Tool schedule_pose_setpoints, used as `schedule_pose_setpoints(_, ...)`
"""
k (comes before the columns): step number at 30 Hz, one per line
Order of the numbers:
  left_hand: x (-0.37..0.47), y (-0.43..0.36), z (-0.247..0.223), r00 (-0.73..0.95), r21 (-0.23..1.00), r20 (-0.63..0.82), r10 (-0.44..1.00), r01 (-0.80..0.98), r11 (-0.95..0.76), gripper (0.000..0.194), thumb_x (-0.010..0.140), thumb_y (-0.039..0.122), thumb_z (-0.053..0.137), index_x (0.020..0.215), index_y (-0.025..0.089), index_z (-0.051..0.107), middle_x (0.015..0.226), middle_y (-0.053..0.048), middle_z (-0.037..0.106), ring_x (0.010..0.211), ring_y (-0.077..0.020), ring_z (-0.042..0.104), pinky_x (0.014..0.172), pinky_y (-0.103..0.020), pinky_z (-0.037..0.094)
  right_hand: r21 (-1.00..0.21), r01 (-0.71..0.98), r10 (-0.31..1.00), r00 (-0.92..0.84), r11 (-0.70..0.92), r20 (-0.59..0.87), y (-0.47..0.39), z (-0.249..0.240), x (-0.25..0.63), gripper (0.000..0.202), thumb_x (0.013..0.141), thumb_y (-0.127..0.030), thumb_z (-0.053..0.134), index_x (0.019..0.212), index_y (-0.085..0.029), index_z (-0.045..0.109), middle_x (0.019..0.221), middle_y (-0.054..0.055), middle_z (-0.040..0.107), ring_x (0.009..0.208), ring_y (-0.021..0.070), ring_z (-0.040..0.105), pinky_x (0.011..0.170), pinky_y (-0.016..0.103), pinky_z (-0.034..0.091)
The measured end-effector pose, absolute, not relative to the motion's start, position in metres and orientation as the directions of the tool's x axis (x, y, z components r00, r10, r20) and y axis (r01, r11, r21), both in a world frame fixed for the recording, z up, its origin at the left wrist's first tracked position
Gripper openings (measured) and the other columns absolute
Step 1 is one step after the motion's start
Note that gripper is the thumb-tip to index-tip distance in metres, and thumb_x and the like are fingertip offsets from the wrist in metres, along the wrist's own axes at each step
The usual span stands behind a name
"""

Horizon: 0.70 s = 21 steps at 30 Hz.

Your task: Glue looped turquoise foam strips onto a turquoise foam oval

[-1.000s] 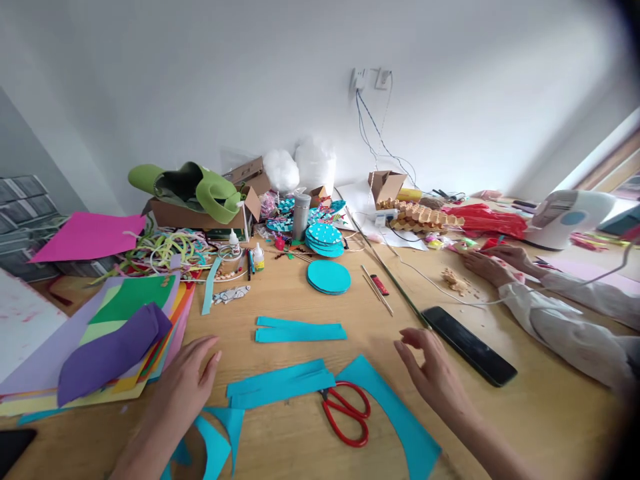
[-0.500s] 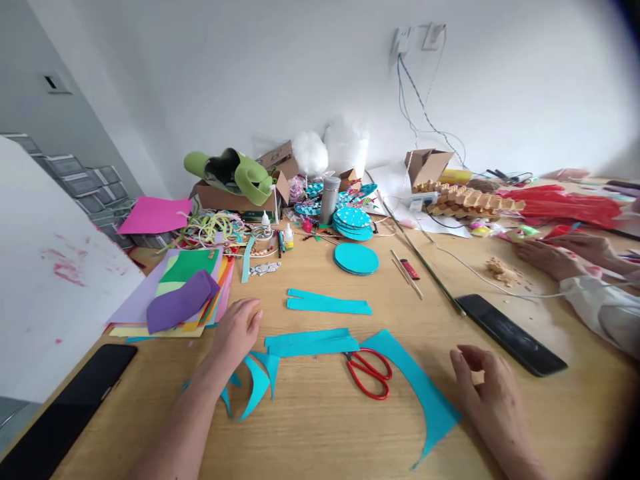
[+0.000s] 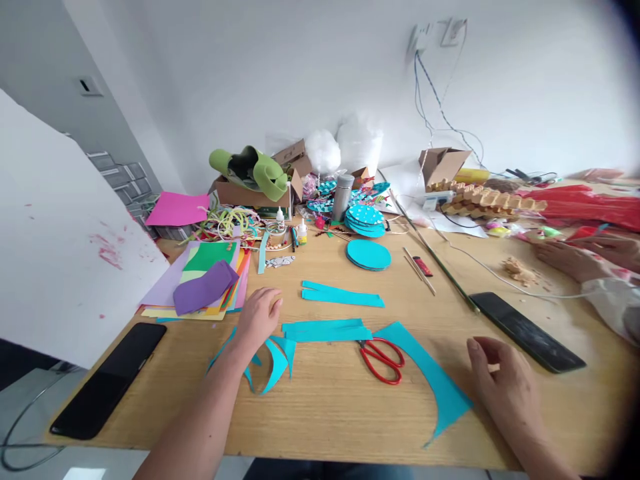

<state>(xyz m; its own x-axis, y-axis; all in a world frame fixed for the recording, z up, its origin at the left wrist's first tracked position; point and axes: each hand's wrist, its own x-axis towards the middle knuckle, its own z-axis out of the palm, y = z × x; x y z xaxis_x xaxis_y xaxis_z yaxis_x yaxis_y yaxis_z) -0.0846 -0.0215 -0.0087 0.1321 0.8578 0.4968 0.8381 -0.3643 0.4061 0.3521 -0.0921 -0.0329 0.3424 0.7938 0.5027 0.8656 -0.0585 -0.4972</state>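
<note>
Head view: both of the person's own hands are relaxed with fingers loosely curled, released from any object, over the near part of the worktop (image 3: 325, 420). The left hand (image 3: 259, 319) is just left of the near blue strips (image 3: 325, 330), its wrist beside curved blue scraps (image 3: 279, 367) that the forearm partly hides. The right hand (image 3: 505, 383) lies just right of a large blue off-cut (image 3: 440, 375) with a curved inner edge; whether it touches the wood, I cannot tell. Between the hands, red-handled scissors (image 3: 383, 360) rest with their blades hidden at the right end of those strips. A second pair of blue strips (image 3: 343, 295) lies farther back, and beyond it a stack of blue discs (image 3: 369, 254). Right of the discs are thin wooden sticks (image 3: 420, 271) and a long green stem (image 3: 440, 262), whose near end meets a dark phone (image 3: 530, 330). Another phone (image 3: 110, 380) lies near left, below coloured sheets topped by a purple piece (image 3: 206, 288). At far right, a co-worker's hands (image 3: 570, 260) are partly in view.
</note>
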Motion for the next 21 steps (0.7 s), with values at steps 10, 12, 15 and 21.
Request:
schedule_pose_setpoints(10,-0.080,-0.024,-0.009,0.178,0.429,0.500,0.847,0.799,-0.421,0.017,0.084,0.012,0.055,0.097,0.017,0.064,0.098,-0.008,0.069,0.094,-0.0225,0.064,0.085,-0.038,0.053,-0.470,0.882,0.757,0.323,-0.024,0.568,-0.088,-0.038,0.357,0.035,0.085,-0.052,0.048,0.087,-0.018,0.058,0.078,0.009,0.061,0.075,0.0249,0.058,0.058,0.035,0.046)
schedule_pose_setpoints(12,-0.080,-0.023,-0.010,0.180,0.435,0.492,0.852,0.797,-0.420,0.017,0.084,0.011,0.054,0.098,0.016,0.064,0.097,-0.008,0.069,0.094,-0.0229,0.064,0.084,-0.038,0.053,-0.403,0.913,0.734,0.234,0.060,0.638,-0.079,-0.029,0.348,0.033,0.086,-0.051,0.049,0.087,-0.019,0.058,0.079,0.009,0.063,0.078,0.0253,0.058,0.065,0.037,0.047)
schedule_pose_setpoints(15,-0.080,-0.024,-0.010,0.183,0.443,0.478,0.859,0.795,-0.415,0.018,0.085,0.011,0.054,0.100,0.015,0.064,0.098,-0.009,0.069,0.095,-0.0233,0.064,0.085,-0.039,0.053,-0.282,0.912,0.748,-0.040,0.298,0.662,-0.052,-0.006,0.313,0.025,0.089,-0.046,0.051,0.090,-0.022,0.060,0.087,0.008,0.065,0.086,0.0247,0.058,0.080,0.040,0.046)
schedule_pose_setpoints(21,-0.083,-0.023,-0.010,0.152,0.446,0.487,0.860,0.803,-0.395,0.019,0.085,0.011,0.053,0.101,0.015,0.063,0.099,-0.009,0.069,0.095,-0.0231,0.064,0.086,-0.039,0.053,-0.082,0.805,0.780,-0.537,0.588,0.321,0.011,0.010,0.220,0.031,0.090,-0.032,0.056,0.118,-0.020,0.058,0.111,0.012,0.062,0.103,0.0273,0.055,0.084,0.039,0.045)
